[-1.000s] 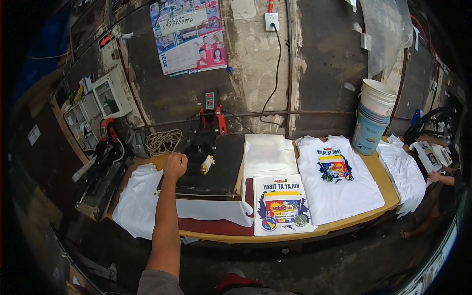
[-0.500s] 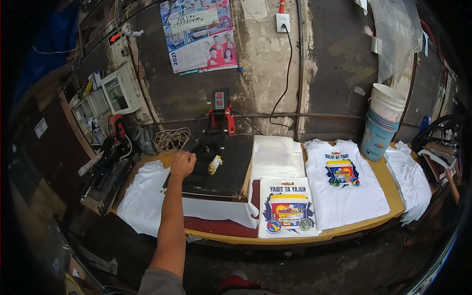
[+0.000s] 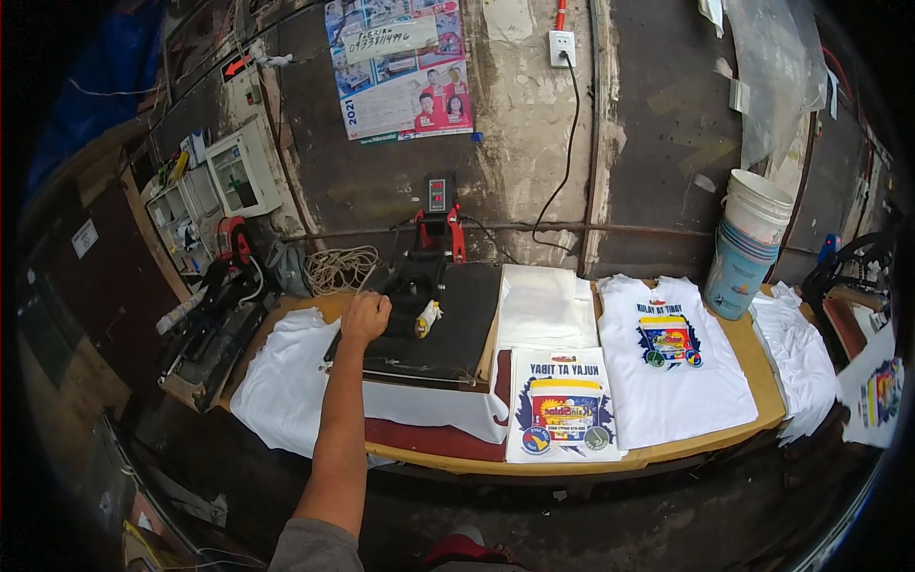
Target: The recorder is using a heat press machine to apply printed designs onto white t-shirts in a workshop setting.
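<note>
My left hand (image 3: 366, 317) is closed around the black handle of a heat press (image 3: 434, 315) at the left side of its dark upper plate. A white shirt (image 3: 315, 400) lies under the press plate and hangs over the table's front edge. A small white and yellow object (image 3: 426, 319) rests on top of the plate. My right hand is out of sight.
Printed transfer sheet (image 3: 562, 405) and printed white shirt (image 3: 672, 367) lie right of the press on the wooden table (image 3: 667, 453). Stacked buckets (image 3: 748, 243) stand at the right, more white shirts (image 3: 796, 357) beyond. A second press (image 3: 214, 319) sits far left, a coiled rope (image 3: 338, 270) behind.
My left hand stays on the press handle. The view has shifted slightly, with the table now sitting a little further right and lower in the picture.
</note>
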`<action>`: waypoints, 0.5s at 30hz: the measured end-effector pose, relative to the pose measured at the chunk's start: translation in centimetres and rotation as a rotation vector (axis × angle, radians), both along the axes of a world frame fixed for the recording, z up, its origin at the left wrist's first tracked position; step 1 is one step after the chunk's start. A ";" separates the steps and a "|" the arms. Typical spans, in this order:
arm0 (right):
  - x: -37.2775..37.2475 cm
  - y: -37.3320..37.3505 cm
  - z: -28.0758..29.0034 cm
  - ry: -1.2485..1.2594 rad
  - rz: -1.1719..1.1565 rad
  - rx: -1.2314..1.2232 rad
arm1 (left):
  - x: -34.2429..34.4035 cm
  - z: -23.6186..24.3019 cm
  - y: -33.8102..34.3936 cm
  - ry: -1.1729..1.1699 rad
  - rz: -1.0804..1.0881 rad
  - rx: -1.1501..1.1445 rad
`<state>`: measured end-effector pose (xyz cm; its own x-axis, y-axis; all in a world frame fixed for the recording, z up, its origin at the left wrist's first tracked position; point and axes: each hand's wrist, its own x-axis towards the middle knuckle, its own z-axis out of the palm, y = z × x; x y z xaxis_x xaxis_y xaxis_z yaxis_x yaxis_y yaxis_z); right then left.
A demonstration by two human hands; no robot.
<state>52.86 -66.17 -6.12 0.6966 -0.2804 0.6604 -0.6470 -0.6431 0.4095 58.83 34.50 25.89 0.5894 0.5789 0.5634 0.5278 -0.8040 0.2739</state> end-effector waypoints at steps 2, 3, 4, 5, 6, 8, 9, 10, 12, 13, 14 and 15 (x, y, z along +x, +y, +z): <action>-0.1 -0.1 -0.1 -0.006 0.001 -0.002 | -0.1 0.1 -0.1 0.003 -0.002 0.004; 0.0 -0.1 -0.1 -0.008 0.000 -0.003 | -0.2 0.1 -0.1 0.004 -0.008 0.013; 0.1 0.0 -0.2 -0.009 0.000 -0.004 | -0.2 0.0 -0.1 0.006 -0.014 0.021; 0.0 -0.1 0.0 -0.007 0.002 -0.007 | -0.3 0.1 -0.3 0.009 -0.013 0.019; 0.0 -0.1 0.1 -0.005 0.004 -0.009 | -0.2 0.1 -0.4 -0.004 0.004 0.040; 0.2 -0.1 0.3 -0.002 0.014 -0.013 | -0.1 0.1 -0.5 -0.014 0.029 0.061; 0.3 0.0 0.3 -0.002 0.024 -0.014 | -0.2 0.1 -0.4 -0.029 -0.011 0.056; 0.6 0.0 0.3 -0.002 0.034 -0.014 | -0.3 0.1 -0.3 -0.045 -0.049 0.052; 0.9 -0.3 0.3 -0.004 0.067 -0.020 | -0.2 -0.1 -0.2 -0.068 -0.020 0.065; 1.1 -0.4 0.2 -0.007 0.086 -0.022 | -0.3 -0.2 -0.1 -0.077 -0.015 0.069; 1.2 -0.3 -0.1 -0.014 0.100 -0.022 | -0.1 -0.1 -0.1 -0.089 -0.016 0.075; 1.6 -0.3 0.2 -0.009 0.115 -0.031 | 0.1 -0.2 -0.2 -0.083 0.000 0.067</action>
